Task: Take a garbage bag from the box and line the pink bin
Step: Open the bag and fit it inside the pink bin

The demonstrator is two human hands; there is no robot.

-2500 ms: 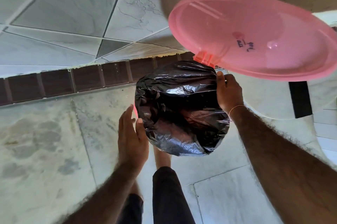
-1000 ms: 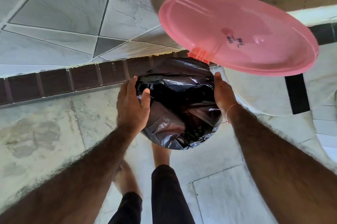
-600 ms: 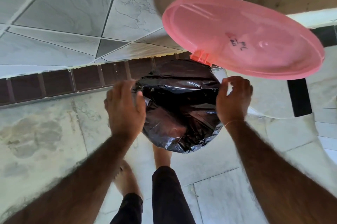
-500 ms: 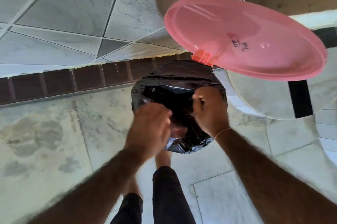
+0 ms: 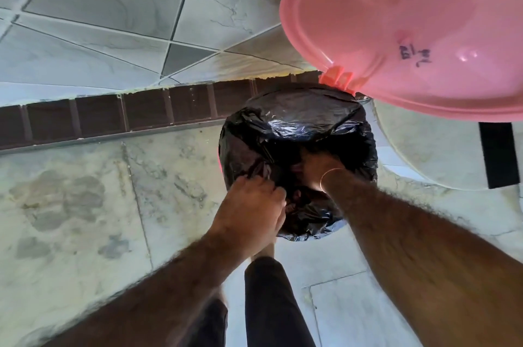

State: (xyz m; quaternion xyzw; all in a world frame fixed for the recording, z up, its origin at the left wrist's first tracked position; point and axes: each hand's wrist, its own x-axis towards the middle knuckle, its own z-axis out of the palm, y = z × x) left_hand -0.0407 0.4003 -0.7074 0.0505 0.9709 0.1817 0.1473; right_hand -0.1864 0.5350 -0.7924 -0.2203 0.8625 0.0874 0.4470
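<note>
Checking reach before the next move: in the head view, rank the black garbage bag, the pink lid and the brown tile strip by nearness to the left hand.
1. Black garbage bag: gripped by the left hand at its near-left edge.
2. Brown tile strip: along the wall base, beyond and leftward.
3. Pink lid: raised open, upper right.

We note: garbage bag (image 5: 305, 120), thin glossy crinkled black plastic; lid (image 5: 410, 21), smooth shiny translucent pink plastic; floor (image 5: 85, 205), matt mottled stone.

Your left hand (image 5: 249, 205) pinching the black garbage bag (image 5: 300, 120) at the bin's near rim, your right hand (image 5: 317, 168) reaching inside the bag, pink lid (image 5: 410, 21) raised open above, stone floor (image 5: 85, 205) beneath.
</note>
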